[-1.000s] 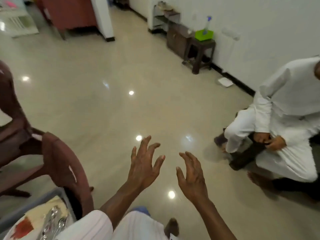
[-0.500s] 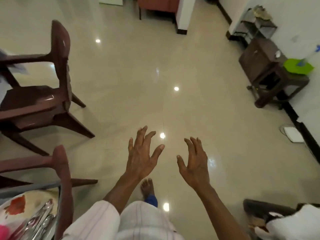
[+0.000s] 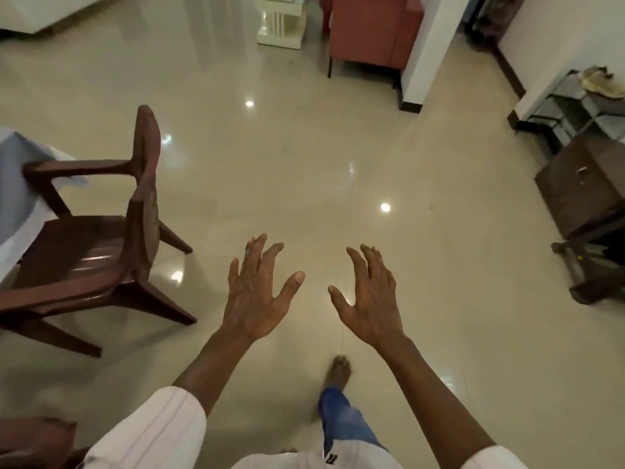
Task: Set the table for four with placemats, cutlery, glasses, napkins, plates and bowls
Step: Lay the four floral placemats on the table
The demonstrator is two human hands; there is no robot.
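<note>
Neither grip has anything in it: the left hand [image 3: 257, 292] and the right hand [image 3: 368, 299] hang palm-down side by side at waist height, fingers spread and slightly bent, thumbs turned toward each other with a gap between them. Below them is only the glossy tiled floor [image 3: 304, 147], with 1 bare foot [image 3: 338, 370] set forward, which suggests a step in progress. To the left stands a brown chair [image 3: 101, 238], its rear legs splayed out toward the walking line. Beyond it, at the left edge, shows a corner of the bench [image 3: 13, 198] under a pale blue cloth. A dark cabinet [image 3: 581, 191] sits well off to the right and a red armchair [image 3: 372, 28] far ahead. No placemat, cutlery, glass, napkin, plate or bowl is in view, so where the task's things lie, which way any of them points and how its long axis runs cannot be told from here. The likely risks are a bare foot catching the chair's splayed leg or sliding on the polished tiles. Either would matter most on a trip with glasses or plates in both hands.
</note>
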